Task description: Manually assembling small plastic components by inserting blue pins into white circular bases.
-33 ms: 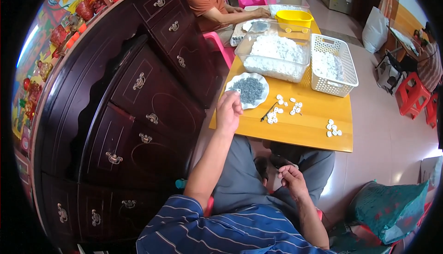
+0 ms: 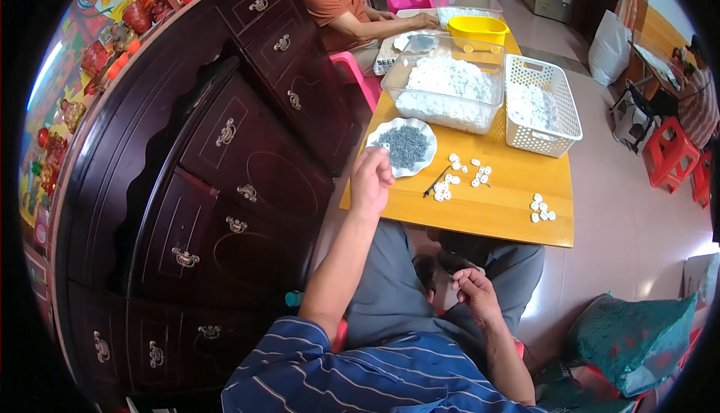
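Observation:
My left hand point(image 2: 372, 181) is raised at the near rim of a white scalloped plate point(image 2: 428, 160). Its fingers are pinched on a small white plastic piece point(image 2: 386, 147) at the fingertips. Small grey screw-like pieces point(image 2: 405, 145) are heaped on the plate. Low over my lap, my right hand point(image 2: 476, 294) has its fingers curled together, and what they hold, if anything, is too small to make out. Several small white plastic pieces point(image 2: 480, 176) lie in loose groups on the yellow table point(image 2: 499, 214). A thin dark tool point(image 2: 435, 184) rests among them.
Beyond the plate stand a clear bin point(image 2: 450, 117) full of white pieces, a white perforated basket point(image 2: 551, 143) and a yellow tub point(image 2: 478, 31). A co-worker point(image 2: 334, 1) sits at the far left side. A dark cabinet point(image 2: 202, 188) borders my left; a green bag point(image 2: 637, 338) lies right.

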The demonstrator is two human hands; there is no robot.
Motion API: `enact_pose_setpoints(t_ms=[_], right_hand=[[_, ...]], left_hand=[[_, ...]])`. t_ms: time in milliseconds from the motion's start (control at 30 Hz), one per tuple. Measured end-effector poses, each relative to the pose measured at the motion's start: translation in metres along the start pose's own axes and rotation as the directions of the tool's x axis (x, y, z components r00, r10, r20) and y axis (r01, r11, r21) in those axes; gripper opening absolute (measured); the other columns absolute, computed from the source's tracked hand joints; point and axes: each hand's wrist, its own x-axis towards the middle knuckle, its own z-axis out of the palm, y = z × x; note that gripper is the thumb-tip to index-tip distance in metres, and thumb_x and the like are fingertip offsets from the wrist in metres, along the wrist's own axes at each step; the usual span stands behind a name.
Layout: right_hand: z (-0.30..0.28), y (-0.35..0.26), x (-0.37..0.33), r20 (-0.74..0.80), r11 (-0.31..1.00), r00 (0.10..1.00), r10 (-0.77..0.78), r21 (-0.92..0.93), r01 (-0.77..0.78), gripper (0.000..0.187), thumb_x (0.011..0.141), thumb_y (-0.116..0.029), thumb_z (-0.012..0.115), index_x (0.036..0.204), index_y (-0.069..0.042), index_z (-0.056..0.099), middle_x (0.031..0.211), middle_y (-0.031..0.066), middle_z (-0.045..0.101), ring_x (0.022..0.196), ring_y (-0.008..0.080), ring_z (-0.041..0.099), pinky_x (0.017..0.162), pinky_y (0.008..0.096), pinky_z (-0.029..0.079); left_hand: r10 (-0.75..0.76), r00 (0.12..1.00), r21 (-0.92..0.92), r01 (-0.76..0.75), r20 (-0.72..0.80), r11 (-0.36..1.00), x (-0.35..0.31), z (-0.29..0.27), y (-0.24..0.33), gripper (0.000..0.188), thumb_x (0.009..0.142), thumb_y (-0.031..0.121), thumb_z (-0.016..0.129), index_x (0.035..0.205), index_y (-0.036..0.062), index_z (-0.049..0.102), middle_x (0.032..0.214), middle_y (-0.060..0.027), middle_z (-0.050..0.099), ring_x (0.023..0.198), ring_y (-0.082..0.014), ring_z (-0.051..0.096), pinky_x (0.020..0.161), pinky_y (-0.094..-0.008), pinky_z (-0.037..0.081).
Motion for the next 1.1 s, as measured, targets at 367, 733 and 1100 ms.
enact_pose_setpoints(t_ms=[367, 733, 1100], right_hand=[[0.001, -0.002, -0.001, 0.002, 1.0, 1.0, -0.014, 0.007, 0.014, 0.014, 0.104, -0.014, 0.052, 0.104, -0.008, 0.064, 0.084, -0.0012, 0.064, 0.065, 0.007, 0.053, 0.06, 0.021, 0.042], [0.0, -0.001, 0.0, 0.027, 1.0, 0.999, -0.019, -0.005, 0.019, 0.014, 0.104, -0.013, 0.051, 0.105, -0.008, 0.064, 0.086, -0.0013, 0.064, 0.067, 0.0074, 0.055, 0.062, 0.0222, 0.045], [-0.006, 0.002, 0.005, 0.026, 1.0, 1.0, -0.018, -0.02, 0.018, 0.012, 0.103, -0.014, 0.055, 0.106, -0.007, 0.064, 0.086, -0.0007, 0.065, 0.068, 0.0071, 0.056, 0.062, 0.0226, 0.046]], left_hand=[[0.038, 0.999, -0.012, -0.038, -0.033, 0.999, 0.016, 0.0, 0.009, 0.008, 0.095, 0.017, 0.063, 0.093, 0.0098, 0.06, 0.071, 0.0058, 0.049, 0.06, -0.0065, 0.046, 0.056, -0.0234, 0.038], [-0.116, 0.991, -0.174, 0.102, -0.068, 0.979, 0.036, -0.022, 0.001, 0.009, 0.093, 0.017, 0.062, 0.087, 0.0134, 0.057, 0.069, 0.0077, 0.049, 0.058, -0.0061, 0.045, 0.055, -0.0235, 0.038], [-0.226, 0.953, -0.37, 0.139, -0.202, 0.919, 0.058, -0.045, 0.0, 0.012, 0.088, 0.014, 0.066, 0.08, 0.0142, 0.057, 0.065, 0.0075, 0.047, 0.053, -0.0068, 0.043, 0.049, -0.0235, 0.037]])
